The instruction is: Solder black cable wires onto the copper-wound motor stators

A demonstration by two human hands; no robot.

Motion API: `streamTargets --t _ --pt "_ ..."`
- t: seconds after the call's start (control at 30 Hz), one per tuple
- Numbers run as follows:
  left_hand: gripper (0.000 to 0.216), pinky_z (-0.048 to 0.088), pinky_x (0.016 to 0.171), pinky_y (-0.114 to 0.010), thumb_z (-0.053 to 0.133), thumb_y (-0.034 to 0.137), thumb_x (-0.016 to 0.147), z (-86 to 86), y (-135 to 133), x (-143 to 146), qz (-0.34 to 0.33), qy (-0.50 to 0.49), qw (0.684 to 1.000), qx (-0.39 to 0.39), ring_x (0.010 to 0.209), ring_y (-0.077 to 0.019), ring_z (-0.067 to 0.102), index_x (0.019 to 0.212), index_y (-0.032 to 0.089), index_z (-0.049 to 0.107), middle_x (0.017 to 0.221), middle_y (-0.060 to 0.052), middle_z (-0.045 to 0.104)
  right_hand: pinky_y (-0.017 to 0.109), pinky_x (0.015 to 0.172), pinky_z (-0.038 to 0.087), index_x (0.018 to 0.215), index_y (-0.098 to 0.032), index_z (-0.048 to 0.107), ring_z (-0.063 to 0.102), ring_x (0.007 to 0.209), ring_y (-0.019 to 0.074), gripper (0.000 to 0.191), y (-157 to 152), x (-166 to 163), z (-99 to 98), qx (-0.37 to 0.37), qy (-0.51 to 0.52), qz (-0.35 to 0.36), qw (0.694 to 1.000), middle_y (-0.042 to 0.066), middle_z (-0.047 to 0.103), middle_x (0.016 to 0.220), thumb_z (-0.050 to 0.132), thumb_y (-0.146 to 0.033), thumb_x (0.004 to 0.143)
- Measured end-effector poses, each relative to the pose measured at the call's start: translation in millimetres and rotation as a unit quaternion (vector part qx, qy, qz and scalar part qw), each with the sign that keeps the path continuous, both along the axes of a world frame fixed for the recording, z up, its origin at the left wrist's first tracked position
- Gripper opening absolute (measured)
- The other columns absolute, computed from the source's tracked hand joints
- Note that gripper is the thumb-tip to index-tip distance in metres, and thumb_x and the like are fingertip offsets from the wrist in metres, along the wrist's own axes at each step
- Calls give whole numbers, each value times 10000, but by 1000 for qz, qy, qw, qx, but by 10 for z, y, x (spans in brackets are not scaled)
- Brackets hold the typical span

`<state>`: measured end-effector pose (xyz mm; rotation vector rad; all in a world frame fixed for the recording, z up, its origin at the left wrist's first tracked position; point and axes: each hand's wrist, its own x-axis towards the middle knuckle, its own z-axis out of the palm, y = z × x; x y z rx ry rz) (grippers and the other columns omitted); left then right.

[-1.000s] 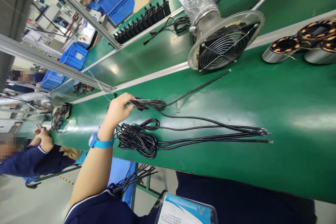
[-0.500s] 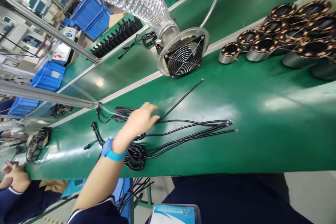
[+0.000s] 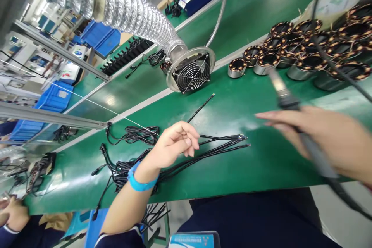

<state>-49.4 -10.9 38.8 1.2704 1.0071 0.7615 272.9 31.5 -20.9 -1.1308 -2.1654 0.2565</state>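
Observation:
My right hand (image 3: pixel 328 139) holds a soldering iron (image 3: pixel 290 102) by its grey handle, index finger stretched along it. The iron's blurred metal tip points up and left, near the wound stators (image 3: pixel 267 63). Above the bench's middle, my left hand (image 3: pixel 178 143), with a blue band at the wrist, has its fingers loosely curled. A thin pale wire, seemingly solder wire (image 3: pixel 116 113), runs from the upper left to this hand; its end is hidden. Beneath and beside the left hand lie black cables (image 3: pixel 209 153), their stripped ends pointing right and their coils to the left.
A round fume hood with a fan grille (image 3: pixel 193 73) hangs from a silver duct (image 3: pixel 128 7) over the green bench (image 3: pixel 279 166). Blue bins (image 3: pixel 55 97) stand at the left. Another person's hands (image 3: pixel 14 213) are at the lower left. The iron's cord (image 3: pixel 348 197) trails at right.
My right hand has come into view from the right with the soldering iron. My left hand has moved right and slightly down, its fingers curled. The view has shifted a little.

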Motion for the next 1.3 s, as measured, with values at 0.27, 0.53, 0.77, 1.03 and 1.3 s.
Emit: streamTargets --t 0.27,0.53,0.77,1.03,1.3 --pt "195 460 528 -213 583 264 897 -172 -134 217 -76 -66 995 -5 533 -95 572 735 159 558 610 -11 613 390 921 589 1212 -248 479 661 1143 208 340 -335 -1026 141 -64 222 203 952 99 650 1288 539 -137 896" --pt "138 422 605 -224 637 270 868 -241 -87 269 11 39 993 113 639 -80 480 942 200 545 903 -16 600 262 729 600 1137 -267 471 700 773 122 281 -329 -1061 105 -97 328 90 935 -12 679 861 549 -128 905" --pt "114 450 813 -290 456 198 928 -314 267 41 -10 383 921 74 864 -159 587 870 187 554 901 -33 641 307 669 551 931 -244 600 696 737 179 55 -101 -426 156 88 81 -58 991 52 733 858 598 -216 884" --pt "43 444 768 -301 578 136 837 -611 578 -30 34 490 870 51 830 -172 580 857 175 580 896 -39 627 316 617 391 1023 -196 677 562 668 173 209 512 -38 87 162 -192 -53 966 95 732 940 487 -228 942" --pt "59 427 725 -267 563 135 824 -509 316 -52 -152 407 890 136 786 -146 553 832 183 596 873 -17 627 377 916 355 1235 -95 623 524 1237 210 426 1237 -356 -66 45 -283 4 958 190 640 1251 275 -88 990"
